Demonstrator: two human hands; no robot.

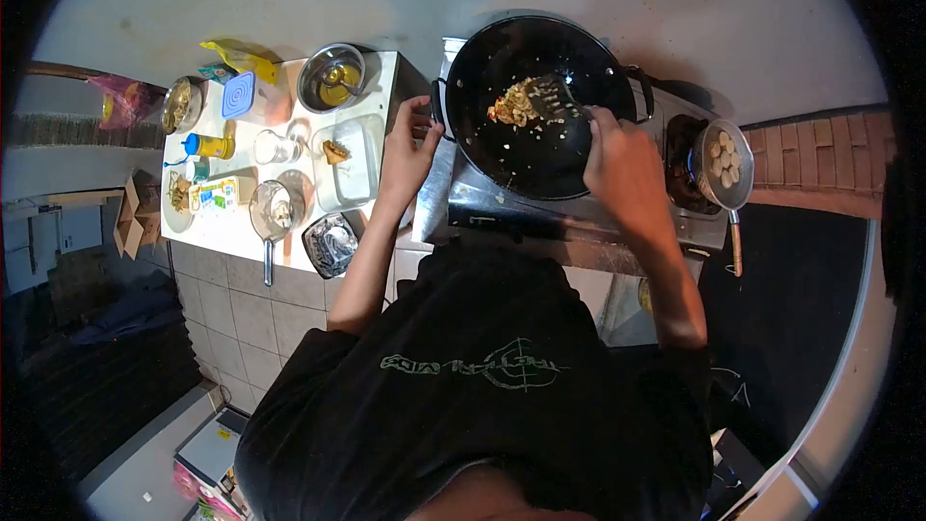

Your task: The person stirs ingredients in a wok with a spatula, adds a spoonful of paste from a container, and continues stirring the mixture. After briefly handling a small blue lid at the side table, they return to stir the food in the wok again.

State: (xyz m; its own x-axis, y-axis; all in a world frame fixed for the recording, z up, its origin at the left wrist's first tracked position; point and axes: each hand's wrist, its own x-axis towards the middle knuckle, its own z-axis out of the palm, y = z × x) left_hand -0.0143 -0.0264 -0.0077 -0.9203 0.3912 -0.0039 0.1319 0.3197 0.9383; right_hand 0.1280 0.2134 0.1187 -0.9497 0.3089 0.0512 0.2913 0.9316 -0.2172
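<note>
A black two-handled wok (511,159) sits on the stove, with chopped, browned food (514,106) heaped near its middle and small bits scattered around. My right hand (617,154) is closed around the handle of a dark slotted spatula (552,96), whose head lies in the wok against the food. At the wok's left side, my left hand (413,140) has its thumb and fingers on the loop handle (437,108). The spatula's grip is mostly covered by my right hand.
Right of the wok, a strainer (738,201) with round pale pieces rests over the other burner, its handle pointing toward me. The left table (289,183) carries a steel bowl (331,77) with yellow liquid, a clear tray (362,178), a small pan (272,210) and a black dish (331,245).
</note>
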